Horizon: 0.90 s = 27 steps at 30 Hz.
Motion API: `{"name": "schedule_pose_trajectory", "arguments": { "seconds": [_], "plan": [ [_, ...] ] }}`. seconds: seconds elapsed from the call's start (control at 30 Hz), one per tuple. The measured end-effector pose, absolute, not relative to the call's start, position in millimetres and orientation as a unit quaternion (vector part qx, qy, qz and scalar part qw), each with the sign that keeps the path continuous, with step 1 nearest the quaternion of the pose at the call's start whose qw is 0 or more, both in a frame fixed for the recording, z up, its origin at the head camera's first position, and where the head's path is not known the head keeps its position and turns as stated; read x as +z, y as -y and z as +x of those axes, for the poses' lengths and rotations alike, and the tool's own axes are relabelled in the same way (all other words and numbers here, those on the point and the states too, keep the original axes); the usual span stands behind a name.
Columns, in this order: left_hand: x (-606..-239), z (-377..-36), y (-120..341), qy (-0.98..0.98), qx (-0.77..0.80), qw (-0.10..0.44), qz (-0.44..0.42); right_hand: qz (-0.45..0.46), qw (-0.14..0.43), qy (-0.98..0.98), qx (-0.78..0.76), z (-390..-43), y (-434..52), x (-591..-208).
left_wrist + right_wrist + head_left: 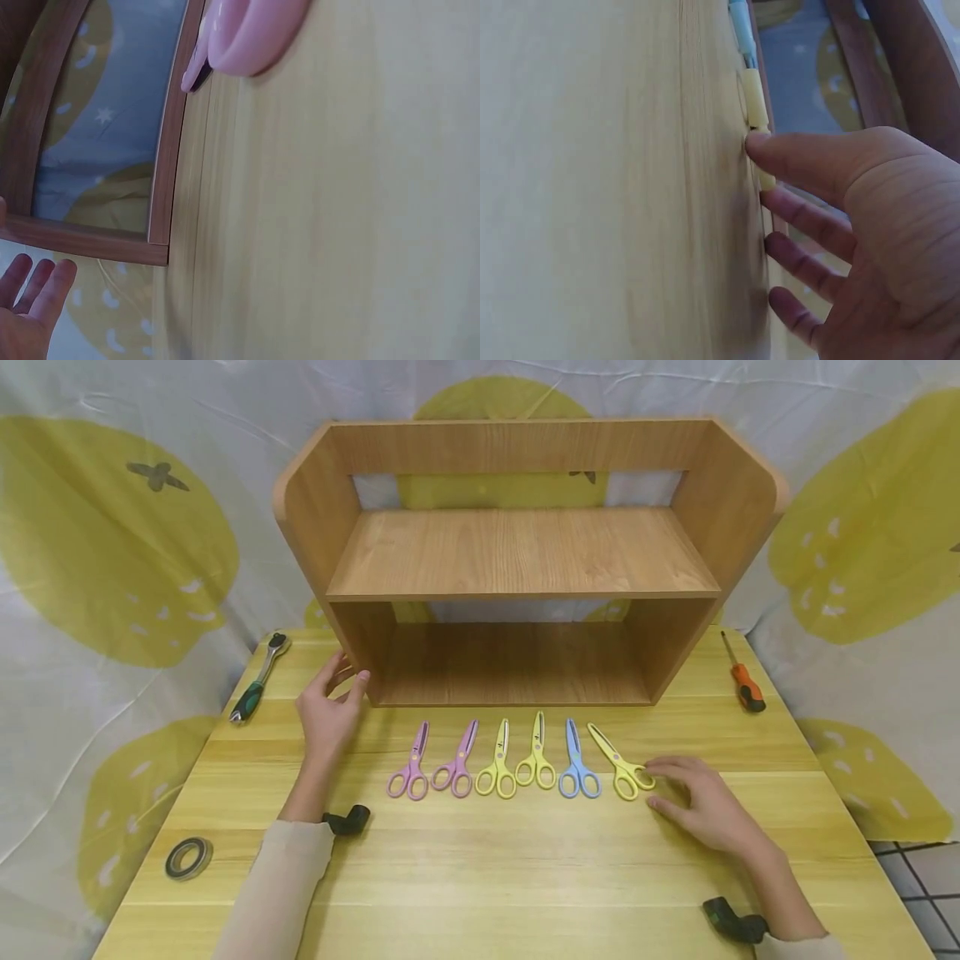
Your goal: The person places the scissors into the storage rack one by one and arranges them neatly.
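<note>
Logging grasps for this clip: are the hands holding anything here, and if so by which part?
Nothing is held. The right hand lies open on the table, fingertips touching the handle of the rightmost yellow scissors. The left hand is open beside the wooden shelf.

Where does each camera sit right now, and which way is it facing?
Head: worn on the head, looks forward and down at the wooden two-tier shelf, the row of six plastic scissors and both hands, left hand, right hand.
Left wrist: low over the yellow wooden table, towards the shelf frame; fingertips show.
Right wrist: low along the table, on the right hand touching the rightmost yellow scissors.
Shared: table and shelf in all views.
</note>
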<state>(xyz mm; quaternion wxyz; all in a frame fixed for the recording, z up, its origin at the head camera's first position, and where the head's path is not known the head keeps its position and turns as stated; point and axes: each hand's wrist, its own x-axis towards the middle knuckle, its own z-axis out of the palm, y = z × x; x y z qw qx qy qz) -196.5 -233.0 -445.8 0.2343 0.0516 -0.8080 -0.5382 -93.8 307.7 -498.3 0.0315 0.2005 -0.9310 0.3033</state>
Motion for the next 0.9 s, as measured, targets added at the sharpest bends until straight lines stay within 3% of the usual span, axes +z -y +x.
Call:
{"name": "schedule_pose_trajectory", "arguments": {
  "seconds": [0.27,0.5,0.9],
  "plan": [
    [-466,-209,240,0.813,-0.530,0.234,0.060,0.197,0.033,0.934,0.297,-97,-303,-500],
    [-468,-211,241,0.819,-0.519,0.239,0.058,0.206,0.065,0.931,0.294,-100,-302,-503],
    [-470,-211,240,0.824,-0.509,0.242,0.055,0.203,0.068,0.929,0.302,-102,-300,-503]
  ]
}}
